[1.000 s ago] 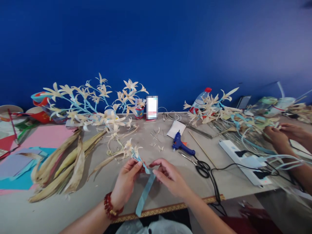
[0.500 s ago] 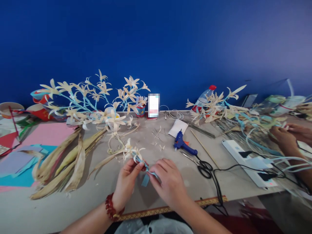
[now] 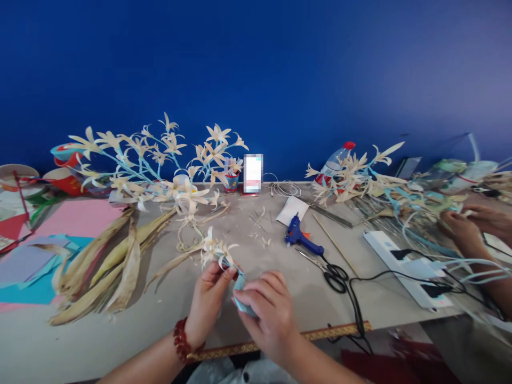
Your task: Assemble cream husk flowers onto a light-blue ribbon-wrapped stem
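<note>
My left hand [image 3: 211, 290], with a red bead bracelet at the wrist, pinches the stem of a small spray of cream husk flowers [image 3: 214, 249]. The blossoms point up and away from me. Light blue paper strip [image 3: 239, 284] runs from that stem down to my right hand [image 3: 266, 306], whose thumb and fingers are closed on it. Part of the strip is hidden behind the fingers. Ahead of my hands lies a blue glue gun [image 3: 300, 234] on the table, with black-handled scissors [image 3: 335, 277] beside it.
Dried corn husks [image 3: 108, 272] and coloured paper [image 3: 76, 218] lie at left. Finished flower branches [image 3: 140, 160] stand behind. To the right are a white power strip [image 3: 404, 266] with cords, a bottle [image 3: 338, 160] and another person's hands [image 3: 468, 224]. A phone [image 3: 253, 173] stands at the wall.
My right hand has shifted slightly down and turned, drawing the blue strip lower and more upright. The left hand keeps its pinch on the flower stem in nearly the same spot.
</note>
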Available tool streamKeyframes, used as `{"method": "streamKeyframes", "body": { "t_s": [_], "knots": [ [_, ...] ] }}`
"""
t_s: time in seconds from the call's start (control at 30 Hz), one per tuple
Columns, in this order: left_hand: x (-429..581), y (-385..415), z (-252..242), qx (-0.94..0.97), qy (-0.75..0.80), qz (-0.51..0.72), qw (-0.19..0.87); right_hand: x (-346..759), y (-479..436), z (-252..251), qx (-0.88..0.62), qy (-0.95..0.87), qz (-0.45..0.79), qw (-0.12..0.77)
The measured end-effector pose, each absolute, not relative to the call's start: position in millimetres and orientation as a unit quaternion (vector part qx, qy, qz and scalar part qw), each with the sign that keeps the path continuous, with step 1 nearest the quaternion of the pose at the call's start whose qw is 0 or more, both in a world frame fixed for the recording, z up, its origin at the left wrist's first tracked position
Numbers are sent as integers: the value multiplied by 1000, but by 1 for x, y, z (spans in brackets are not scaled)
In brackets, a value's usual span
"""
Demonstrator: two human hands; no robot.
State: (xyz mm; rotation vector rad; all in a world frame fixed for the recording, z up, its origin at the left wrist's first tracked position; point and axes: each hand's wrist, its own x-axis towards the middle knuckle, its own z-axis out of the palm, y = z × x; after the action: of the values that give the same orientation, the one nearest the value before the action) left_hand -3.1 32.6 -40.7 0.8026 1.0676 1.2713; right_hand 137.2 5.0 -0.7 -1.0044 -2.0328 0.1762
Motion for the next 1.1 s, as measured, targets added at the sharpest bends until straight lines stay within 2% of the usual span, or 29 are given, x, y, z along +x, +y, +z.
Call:
{"method": "streamKeyframes", "body": {
  "t_s": [0.4, 0.6, 0.7, 0.8, 0.93, 1.1],
  "knots": [
    [-4, 32, -40, 339, 450, 560, 607, 139, 2, -4, -390, -811, 67, 430],
    [-3, 33, -44, 300, 431, 563, 638, 156, 15, 7, -344, -832, 176, 398],
    [-2, 34, -44, 289, 422, 565, 648, 167, 55, 10, -411, -802, 178, 395],
    [0, 34, -47, 275, 415, 572, 652, 164, 116, 6, -501, -813, 112, 274],
    [0, 34, -51, 276, 408, 587, 642, 132, 187, -6, -475, -849, 75, 219],
    [-3, 33, -49, 316, 418, 580, 624, 87, 227, -22, -471, -870, 35, 144]
  ]
}}
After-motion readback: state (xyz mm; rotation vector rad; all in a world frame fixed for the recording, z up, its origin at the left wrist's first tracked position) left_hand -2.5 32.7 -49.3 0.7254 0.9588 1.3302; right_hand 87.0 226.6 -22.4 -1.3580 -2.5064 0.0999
